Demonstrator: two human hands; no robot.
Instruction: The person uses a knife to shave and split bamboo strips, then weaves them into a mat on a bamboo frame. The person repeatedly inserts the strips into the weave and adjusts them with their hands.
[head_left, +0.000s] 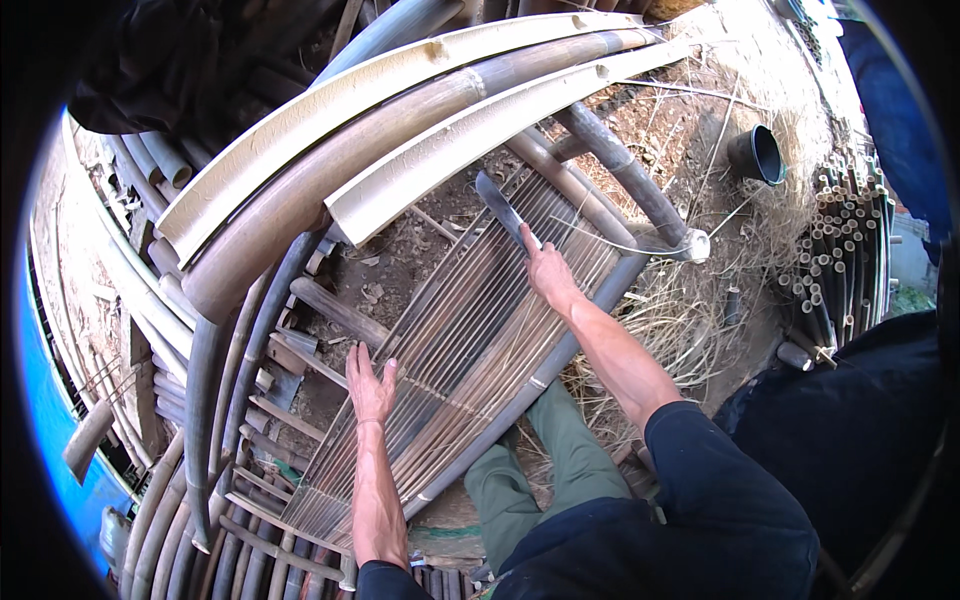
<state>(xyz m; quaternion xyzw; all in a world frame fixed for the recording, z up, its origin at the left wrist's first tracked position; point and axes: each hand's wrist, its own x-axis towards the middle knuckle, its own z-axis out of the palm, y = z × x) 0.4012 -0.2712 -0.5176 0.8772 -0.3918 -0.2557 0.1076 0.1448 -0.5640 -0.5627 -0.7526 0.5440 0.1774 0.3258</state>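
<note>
right hand (550, 275) grips a knife (503, 208), blade toward eleven o'clock over the slatted bamboo panel (480, 320), long axis half past seven to half past one. left hand (373, 388), farther from the knife, open at the panel's nine-to-ten-o'clock edge; contact unconfirmed.

My right fingers (530, 243) grip a long, broad-bladed knife (505, 209), tip pointing away from me, above a bamboo panel (470, 322) of narrow brown slats lying slantwise before me.
</note>
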